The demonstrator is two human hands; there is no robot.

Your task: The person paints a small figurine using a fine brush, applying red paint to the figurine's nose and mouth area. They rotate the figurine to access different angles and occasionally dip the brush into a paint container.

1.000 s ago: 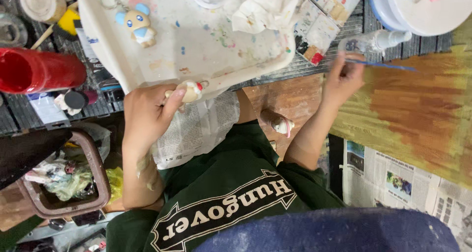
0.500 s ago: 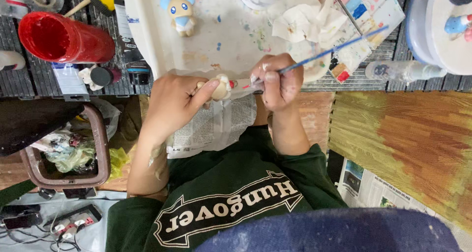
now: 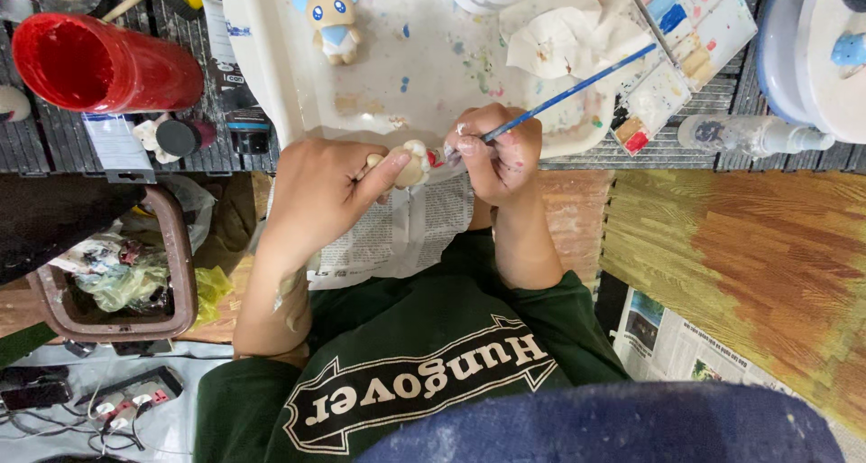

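A small cream figurine [image 3: 408, 163] is pinched between the thumb and fingers of the left hand [image 3: 327, 192], at the near edge of a white paint-spattered tray [image 3: 271, 93]. The right hand [image 3: 498, 152] is closed around a blue paintbrush [image 3: 577, 88] (its tip is touching the figurine, and its handle slants away to the far right). A painted blue and cream figurine [image 3: 330, 16] is set farther back on the tray. A red cup [image 3: 99, 61] is laid on its side at far left. A sheet of newspaper [image 3: 397, 233] is spread just below the hands.

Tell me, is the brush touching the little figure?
Cannot tell. In the head view the brush tip points at the figure, but the right hand hides where they meet.
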